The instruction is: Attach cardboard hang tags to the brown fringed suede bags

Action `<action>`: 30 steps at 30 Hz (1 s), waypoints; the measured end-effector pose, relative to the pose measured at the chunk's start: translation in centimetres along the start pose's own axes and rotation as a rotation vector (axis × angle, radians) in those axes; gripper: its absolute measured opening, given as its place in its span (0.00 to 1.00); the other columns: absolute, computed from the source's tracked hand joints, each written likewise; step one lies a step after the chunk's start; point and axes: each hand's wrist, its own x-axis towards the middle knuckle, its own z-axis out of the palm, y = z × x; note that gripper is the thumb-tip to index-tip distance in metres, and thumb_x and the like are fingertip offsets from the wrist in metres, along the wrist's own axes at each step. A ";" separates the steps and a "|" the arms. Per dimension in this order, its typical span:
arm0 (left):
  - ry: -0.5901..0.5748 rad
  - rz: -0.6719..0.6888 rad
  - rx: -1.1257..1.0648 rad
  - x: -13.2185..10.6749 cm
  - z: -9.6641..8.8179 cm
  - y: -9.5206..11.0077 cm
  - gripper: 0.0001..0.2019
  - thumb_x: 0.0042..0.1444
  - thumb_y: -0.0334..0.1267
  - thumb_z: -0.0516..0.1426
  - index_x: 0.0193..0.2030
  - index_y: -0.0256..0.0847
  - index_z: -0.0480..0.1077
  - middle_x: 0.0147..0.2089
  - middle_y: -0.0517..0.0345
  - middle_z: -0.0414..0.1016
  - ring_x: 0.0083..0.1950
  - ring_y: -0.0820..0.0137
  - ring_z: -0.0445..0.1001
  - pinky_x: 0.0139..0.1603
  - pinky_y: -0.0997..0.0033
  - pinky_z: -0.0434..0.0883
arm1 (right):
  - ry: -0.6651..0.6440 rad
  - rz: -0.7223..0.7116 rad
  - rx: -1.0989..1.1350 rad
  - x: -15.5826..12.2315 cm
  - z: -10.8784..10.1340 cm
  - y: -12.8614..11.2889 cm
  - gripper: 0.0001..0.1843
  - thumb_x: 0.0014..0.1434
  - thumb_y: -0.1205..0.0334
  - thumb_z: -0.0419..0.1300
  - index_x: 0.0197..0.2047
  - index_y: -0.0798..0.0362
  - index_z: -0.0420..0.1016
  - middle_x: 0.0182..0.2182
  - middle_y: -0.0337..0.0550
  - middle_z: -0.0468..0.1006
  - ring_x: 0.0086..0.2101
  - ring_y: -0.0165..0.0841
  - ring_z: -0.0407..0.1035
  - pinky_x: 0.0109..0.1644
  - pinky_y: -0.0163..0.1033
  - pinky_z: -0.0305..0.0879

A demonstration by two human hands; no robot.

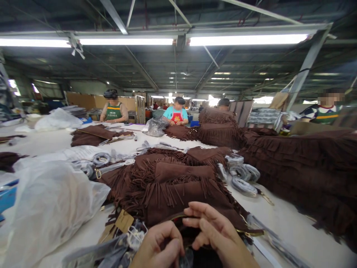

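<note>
At six o'clock, low in the view, a brown fringed bag lies on the bench with its zipped mouth toward the wearer. Where it ends and the brown fringed pieces beyond it begin is hard to make out, and its inside is dark. The left hand is curled at the mouth, thumb bent toward the fingers; a clear, crumpled bit shows beside it, but I cannot tell whether the hand grips this or the bag's edge. The right hand is half-open, its fingers bent and parted over the mouth, their tips near the zipped rim. Both wrists are cut off by the bottom edge.

At seven o'clock, tan tags lie by a tangle of white strings. A filmy white plastic bag sits at eight; whatever it contains is veiled. At nearly four, wrapped straps lie coiled beside a large brown heap, whose right side runs out of view. Toward two, a co-worker is mostly hidden behind stacked brown fringe; another, near twelve, works with hands too small to read.
</note>
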 end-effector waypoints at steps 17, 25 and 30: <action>0.049 0.129 0.066 -0.4 0.4 0.5 0.15 0.58 0.47 0.57 0.27 0.40 0.64 0.32 0.56 0.74 0.27 0.73 0.71 0.33 0.75 0.68 | -0.110 -0.073 -0.132 -0.2 0.6 -0.1 0.16 0.59 0.46 0.69 0.34 0.51 0.84 0.26 0.40 0.79 0.24 0.28 0.73 0.27 0.29 0.71; 0.082 -0.039 -0.110 -0.6 0.4 -0.3 0.21 0.54 0.57 0.62 0.31 0.41 0.62 0.20 0.68 0.64 0.17 0.79 0.62 0.18 0.82 0.59 | -0.125 0.087 -0.053 -0.1 0.2 0.8 0.18 0.53 0.48 0.74 0.35 0.54 0.79 0.26 0.40 0.81 0.25 0.32 0.78 0.29 0.32 0.74; 0.079 -0.079 -0.181 -0.3 0.4 -0.9 0.17 0.54 0.50 0.62 0.33 0.38 0.67 0.22 0.62 0.72 0.20 0.75 0.70 0.23 0.78 0.67 | -0.113 0.097 -0.111 -0.2 0.2 0.6 0.19 0.55 0.46 0.72 0.32 0.54 0.78 0.27 0.42 0.82 0.29 0.34 0.79 0.33 0.34 0.75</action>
